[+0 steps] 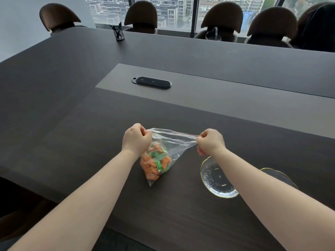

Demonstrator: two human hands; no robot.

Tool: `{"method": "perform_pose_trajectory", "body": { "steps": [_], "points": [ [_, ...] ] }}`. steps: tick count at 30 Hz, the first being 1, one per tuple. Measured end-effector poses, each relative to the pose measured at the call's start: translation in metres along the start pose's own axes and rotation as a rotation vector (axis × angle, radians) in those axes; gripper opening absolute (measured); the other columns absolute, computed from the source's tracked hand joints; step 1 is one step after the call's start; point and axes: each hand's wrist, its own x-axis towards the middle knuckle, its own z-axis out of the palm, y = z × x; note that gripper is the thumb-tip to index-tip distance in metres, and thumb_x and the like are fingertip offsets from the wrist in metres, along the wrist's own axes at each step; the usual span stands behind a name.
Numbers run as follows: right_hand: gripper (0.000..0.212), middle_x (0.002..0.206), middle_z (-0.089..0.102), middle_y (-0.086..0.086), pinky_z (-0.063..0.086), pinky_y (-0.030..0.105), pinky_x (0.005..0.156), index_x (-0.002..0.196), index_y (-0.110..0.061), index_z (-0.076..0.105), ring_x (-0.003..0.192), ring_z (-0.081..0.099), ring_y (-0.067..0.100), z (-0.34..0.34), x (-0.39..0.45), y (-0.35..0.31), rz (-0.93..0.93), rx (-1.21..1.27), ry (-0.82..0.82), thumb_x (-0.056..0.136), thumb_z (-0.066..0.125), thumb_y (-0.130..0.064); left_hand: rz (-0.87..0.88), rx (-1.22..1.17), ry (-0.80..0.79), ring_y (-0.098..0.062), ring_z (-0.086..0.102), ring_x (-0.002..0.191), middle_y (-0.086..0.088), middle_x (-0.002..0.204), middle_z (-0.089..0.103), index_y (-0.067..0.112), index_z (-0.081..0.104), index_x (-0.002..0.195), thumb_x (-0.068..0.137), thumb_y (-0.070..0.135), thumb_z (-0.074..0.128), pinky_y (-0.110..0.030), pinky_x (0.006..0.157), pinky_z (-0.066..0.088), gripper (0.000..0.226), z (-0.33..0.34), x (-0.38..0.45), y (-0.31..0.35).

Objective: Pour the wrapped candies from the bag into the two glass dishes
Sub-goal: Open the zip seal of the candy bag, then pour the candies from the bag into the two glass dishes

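Note:
A clear plastic bag [172, 142] hangs above the dark table, stretched by its top edge between both hands. My left hand [136, 139] pinches the left corner and my right hand [211, 142] pinches the right corner. Orange and green wrapped candies [155, 163] are bunched in the bag's lower point, which touches the table. A ribbed glass dish with a gold rim [216, 179] lies empty below my right wrist. The second glass dish [280, 175] is further right, mostly hidden behind my right forearm.
A black oval power panel [152, 82] sits in the grey centre strip [235, 91] of the table. A mesh pen cup [119, 34] stands at the far edge. Several brown chairs [222, 20] line the far side by the windows.

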Motion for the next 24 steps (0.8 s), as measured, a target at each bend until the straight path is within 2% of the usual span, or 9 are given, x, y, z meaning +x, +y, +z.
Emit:
{"method": "perform_pose_trajectory", "body": {
  "steps": [2,4,6,11,13,17,19,21,24],
  "points": [
    [0.015,0.064,0.065,0.014,0.059,0.031,0.051,0.095,0.004,0.063,0.049,0.064,0.021,-0.002,-0.001,-0.007,0.026,0.428,-0.089,0.085,0.054,-0.004,-0.044,-0.180,0.030,-0.025,0.065,0.065,-0.010,0.073,0.060,0.009,0.047,0.070,0.083,0.018,0.046,-0.039,0.062,0.056,0.015,-0.009,0.003,0.007],
    [0.014,0.070,0.071,0.011,0.059,0.031,0.062,0.099,-0.003,0.064,0.061,0.069,0.019,-0.009,-0.001,-0.010,0.013,0.731,-0.226,0.088,0.059,-0.010,-0.061,-0.332,0.039,-0.017,0.062,0.057,-0.013,0.075,0.061,0.004,0.050,0.080,0.085,0.014,0.040,-0.030,0.055,0.056,0.014,-0.018,0.007,0.020],
    [0.019,0.081,0.073,0.009,0.056,0.035,0.076,0.101,-0.012,0.064,0.077,0.069,0.021,-0.011,0.005,-0.003,0.064,0.924,-0.323,0.091,0.055,-0.025,-0.023,-0.405,0.050,-0.016,0.058,0.057,-0.010,0.070,0.060,0.005,0.051,0.080,0.084,0.010,0.037,-0.032,0.061,0.055,0.015,-0.025,0.010,0.038],
    [0.024,0.097,0.065,0.007,0.049,0.033,0.077,0.094,-0.015,0.062,0.086,0.059,0.021,0.007,0.017,0.026,0.268,0.986,-0.244,0.097,0.043,-0.029,0.078,-0.469,0.017,-0.018,0.057,0.063,-0.005,0.072,0.059,0.006,0.055,0.079,0.080,0.009,0.039,-0.033,0.065,0.051,0.016,-0.029,0.012,0.082],
    [0.022,0.105,0.062,0.005,0.046,0.035,0.086,0.105,-0.017,0.060,0.099,0.054,0.021,0.014,0.019,0.034,0.323,0.965,-0.259,0.096,0.046,-0.031,0.106,-0.509,-0.010,-0.022,0.058,0.066,-0.006,0.071,0.059,0.011,0.055,0.075,0.077,0.011,0.039,-0.036,0.067,0.050,0.017,-0.029,0.012,0.098],
    [0.057,0.127,0.053,0.007,0.033,0.048,0.108,0.132,-0.011,0.047,0.120,0.045,0.027,0.024,0.022,0.044,0.441,0.990,-0.360,0.094,0.038,-0.053,0.086,-0.689,-0.086,-0.018,0.056,0.055,-0.007,0.062,0.056,0.010,0.053,0.068,0.080,0.003,0.036,-0.025,0.056,0.048,0.022,-0.026,0.006,0.127],
    [0.064,0.132,0.054,0.014,0.046,0.045,0.098,0.135,-0.006,0.043,0.117,0.054,0.031,0.029,0.025,0.045,0.482,1.125,-0.378,0.095,0.032,-0.055,0.048,-0.811,-0.155,-0.017,0.054,0.055,-0.007,0.060,0.054,0.009,0.053,0.065,0.081,0.001,0.035,-0.026,0.057,0.046,0.025,-0.027,0.004,0.141],
    [0.065,0.118,0.062,0.018,0.056,0.037,0.078,0.132,-0.002,0.046,0.099,0.064,0.029,0.031,0.028,0.045,0.520,1.209,-0.385,0.096,0.028,-0.053,0.010,-0.930,-0.242,-0.016,0.050,0.053,-0.005,0.057,0.051,0.009,0.053,0.060,0.081,0.002,0.033,-0.027,0.057,0.044,0.030,-0.029,0.007,0.152],
    [0.053,0.098,0.073,0.017,0.061,0.033,0.068,0.117,-0.002,0.059,0.085,0.072,0.028,0.026,0.029,0.047,0.529,1.402,-0.512,0.098,0.033,-0.045,-0.036,-1.098,-0.348,-0.012,0.046,0.045,0.001,0.049,0.048,0.012,0.051,0.055,0.083,0.003,0.033,-0.023,0.049,0.042,0.035,-0.031,0.016,0.166]
  ]
}}
